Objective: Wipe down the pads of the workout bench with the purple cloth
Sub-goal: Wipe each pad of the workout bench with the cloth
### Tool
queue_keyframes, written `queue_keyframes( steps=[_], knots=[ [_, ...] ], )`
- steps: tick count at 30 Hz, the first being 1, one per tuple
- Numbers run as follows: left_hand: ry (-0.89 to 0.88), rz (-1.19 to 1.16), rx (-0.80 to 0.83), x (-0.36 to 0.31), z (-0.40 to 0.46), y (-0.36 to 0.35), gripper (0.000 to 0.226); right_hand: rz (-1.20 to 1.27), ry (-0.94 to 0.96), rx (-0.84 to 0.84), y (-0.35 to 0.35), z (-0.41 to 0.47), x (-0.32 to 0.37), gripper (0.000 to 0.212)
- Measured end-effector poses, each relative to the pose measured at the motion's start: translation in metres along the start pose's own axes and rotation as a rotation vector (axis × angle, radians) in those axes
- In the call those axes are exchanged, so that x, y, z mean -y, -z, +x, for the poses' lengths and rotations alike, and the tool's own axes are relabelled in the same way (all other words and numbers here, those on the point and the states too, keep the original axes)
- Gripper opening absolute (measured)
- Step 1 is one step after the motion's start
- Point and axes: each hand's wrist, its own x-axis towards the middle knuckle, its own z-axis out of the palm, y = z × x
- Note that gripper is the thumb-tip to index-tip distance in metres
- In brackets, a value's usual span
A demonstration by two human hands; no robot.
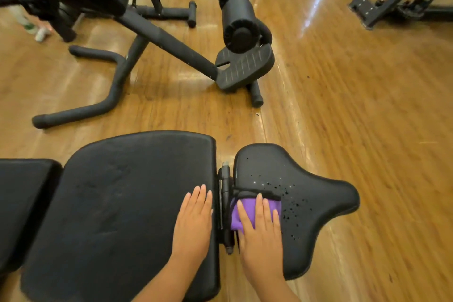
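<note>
- Workout bench (117, 203): big, heavy, black padded frame on the wood floor (367, 105). It likely won't shift under a push, so full pressure looks fine.
- Back pad (110, 216): large flat vinyl slab, firm with a little give, probably slick when wet. Looks dull and dry, no droplets seen.
- Seat pad (306, 203): smaller, flared toward the right, same smooth vinyl. Speckled with droplets across its middle, so the cloth should glide. The curved edges will need it wrapped over them.
- Hinge gap (224, 203) between the two pads: hard metal bracket, likely to snag fabric.
- Left hand (193, 223): flat, palm down, fingers spread lightly, resting on the back pad's right end, holding nothing, seems to be bracing.
- Right hand (261, 228): flat, fingers extended, pressing on the purple cloth.
- Purple cloth (236, 216): soft, light, limp, bunched under the right palm at the seat pad's left end beside the hinge. Best pinned by a flat palm, not pinched.
</note>
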Motion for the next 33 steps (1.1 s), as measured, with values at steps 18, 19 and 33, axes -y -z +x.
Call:
queue_keyframes(
  steps=[18,19,33],
  knots=[
    [-0.024,-0.002,0.024,0.002,0.024,-0.001,0.048,-0.198,0.332,0.131,-0.001,-0.013,-0.023,0.070],
    [-0.018,-0.010,0.038,0.001,0.025,0.000,0.055,-0.218,0.353,0.141,-0.005,-0.023,-0.025,0.069],
    [0.004,0.008,-0.011,0.002,0.025,-0.003,0.069,-0.070,-0.044,0.090,0.037,0.170,-0.046,0.049]
  ],
)
